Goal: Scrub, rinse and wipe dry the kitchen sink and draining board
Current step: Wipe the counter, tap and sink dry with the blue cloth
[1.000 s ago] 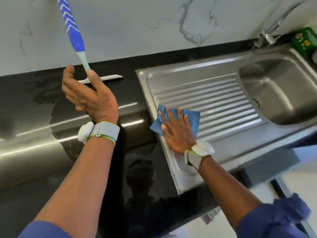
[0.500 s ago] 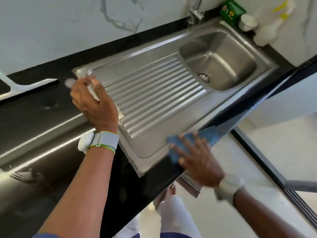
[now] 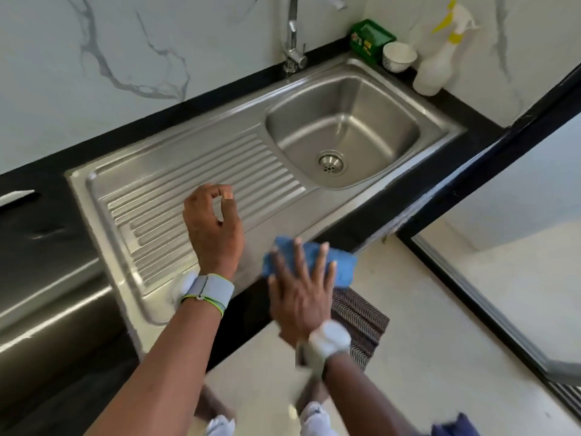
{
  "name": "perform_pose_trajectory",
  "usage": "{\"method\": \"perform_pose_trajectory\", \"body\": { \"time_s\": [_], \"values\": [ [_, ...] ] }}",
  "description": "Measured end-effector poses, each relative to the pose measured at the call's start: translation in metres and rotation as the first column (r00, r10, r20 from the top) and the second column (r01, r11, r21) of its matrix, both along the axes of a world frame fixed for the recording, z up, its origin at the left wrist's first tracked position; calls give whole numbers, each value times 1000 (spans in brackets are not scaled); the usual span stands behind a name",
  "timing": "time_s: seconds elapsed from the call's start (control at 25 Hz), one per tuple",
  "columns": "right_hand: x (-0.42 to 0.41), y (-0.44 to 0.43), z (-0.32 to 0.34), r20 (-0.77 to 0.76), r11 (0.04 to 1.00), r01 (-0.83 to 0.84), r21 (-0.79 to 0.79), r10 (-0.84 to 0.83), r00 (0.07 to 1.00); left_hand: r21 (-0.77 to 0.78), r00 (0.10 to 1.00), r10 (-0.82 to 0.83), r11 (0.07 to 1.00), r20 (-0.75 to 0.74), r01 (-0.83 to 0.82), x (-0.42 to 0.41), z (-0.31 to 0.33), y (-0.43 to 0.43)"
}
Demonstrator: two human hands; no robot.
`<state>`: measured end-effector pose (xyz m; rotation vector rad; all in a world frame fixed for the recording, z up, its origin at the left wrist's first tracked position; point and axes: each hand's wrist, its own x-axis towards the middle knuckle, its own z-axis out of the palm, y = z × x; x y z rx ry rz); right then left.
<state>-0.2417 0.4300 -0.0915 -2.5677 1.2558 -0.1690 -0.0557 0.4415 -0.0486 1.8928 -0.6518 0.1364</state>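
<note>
The steel sink bowl (image 3: 371, 121) with its drain lies right of the ribbed draining board (image 3: 176, 196), both set in a black counter. My right hand (image 3: 301, 287) lies flat, fingers spread, pressing a blue cloth (image 3: 342, 265) on the counter's front edge below the board. My left hand (image 3: 213, 228) hovers over the near part of the board, fingers loosely curled, holding nothing.
A tap (image 3: 294, 42) stands behind the bowl. A green box (image 3: 371, 39), a white cup (image 3: 398, 56) and a white spray bottle (image 3: 438, 61) crowd the back right corner. A white strip (image 3: 15, 196) lies on the black counter (image 3: 41, 234) at left. A striped mat (image 3: 361, 319) lies on the floor.
The view has swung right, bringing the whole sink into sight. My right hand took the cloth from the board's left end to the front edge. My left hand moved right over the board.
</note>
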Motion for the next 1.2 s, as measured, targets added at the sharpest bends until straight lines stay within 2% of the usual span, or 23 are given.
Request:
{"method": "perform_pose_trajectory", "body": {
  "time_s": [0.12,0.2,0.24,0.32,0.44,0.52,0.6,0.72,0.76,0.84,0.96,1.0,1.04,1.12,1.2],
  "values": [
    [-18,-155,-2,-58,962,255,96,-251,966,15,996,-30,999,-85,32,-36,8,-41],
    [-37,-207,-1,-81,947,282,156,-272,959,68,989,-118,990,-85,124,-60,9,-75],
    [-44,-207,-2,-80,961,234,146,-225,971,119,981,-176,976,-82,185,-71,6,-92],
    [-55,-172,-7,-42,996,28,80,-24,999,232,962,-261,934,-80,272,-84,-2,-119],
    [-86,-167,-15,-47,977,-212,22,213,976,411,936,-345,845,-69,341,-99,-18,-158],
    [-101,-235,-16,-30,985,-172,-2,172,985,500,922,-387,796,-14,342,-102,-29,-181],
    [-114,-328,-14,-44,999,32,-4,-32,999,536,905,-425,768,18,350,-103,-37,-206],
    [-136,-442,0,-94,970,210,119,-200,975,536,871,-489,749,51,389,-114,-44,-248],
    [-139,-460,4,-128,972,209,107,-195,972,536,861,-505,744,60,399,-122,-47,-264],
    [-138,-468,4,-172,994,93,56,-83,982,557,849,-525,723,57,409,-137,-50,-297],
    [-168,-478,4,-246,967,-254,31,253,936,587,879,-474,697,-54,412,-147,-53,-349],
    [-178,-499,8,-240,949,-312,43,313,919,601,886,-459,688,-72,405,-148,-55,-358],
    [-183,-531,10,-243,956,-290,45,292,925,628,879,-472,666,-62,402,-151,-57,-363],
    [-179,-599,15,-231,989,-136,55,145,962,689,840,-543,608,-1,394,-156,-58,-368],
    [-167,-637,7,-261,991,-135,21,136,956,722,819,-573,574,16,387,-156,-60,-376]
  ]
}}
